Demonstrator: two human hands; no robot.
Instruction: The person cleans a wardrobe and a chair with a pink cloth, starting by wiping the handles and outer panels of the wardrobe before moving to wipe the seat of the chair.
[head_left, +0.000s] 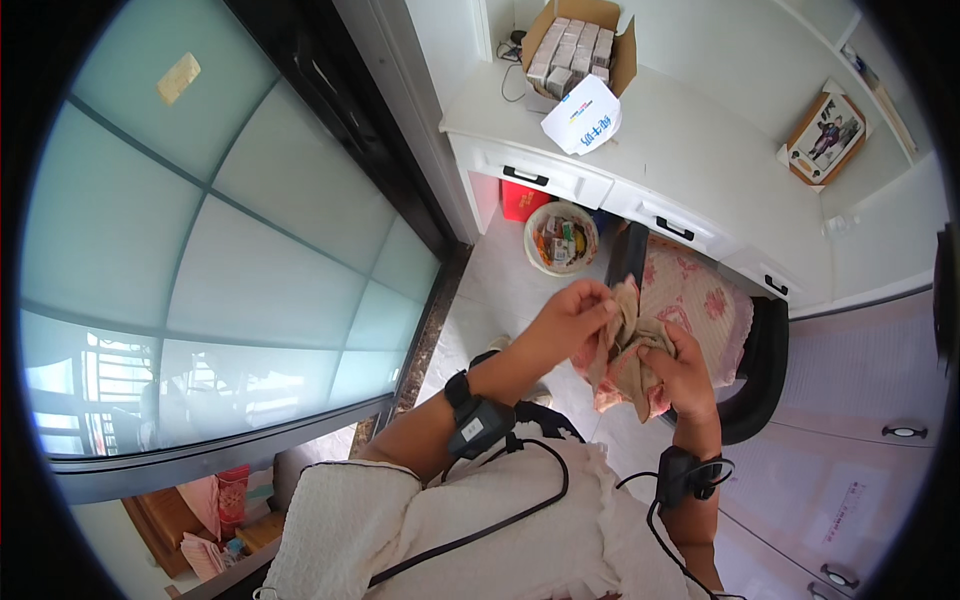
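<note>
A crumpled cloth (637, 375), beige with pink parts, hangs between my two hands in front of my body. My left hand (581, 319) pinches its upper left part between thumb and fingers. On the other side, my right hand (681, 371) grips a bunched beige fold, thumb on top. The lower edge of the cloth dangles loose above the floor. Right behind it is a black chair (765, 375) with a quilted, pink-patterned seat cover (694, 300); part of that cover is hidden by the cloth and my right hand.
A white desk (690, 135) with black-handled drawers carries an opened carton (626, 56) of small packs and a framed photo (825, 139). Below stand a filled waste bin (534, 251) and a red box (523, 201). A frosted-glass door (262, 255) lies left, cabinet doors (847, 375) right.
</note>
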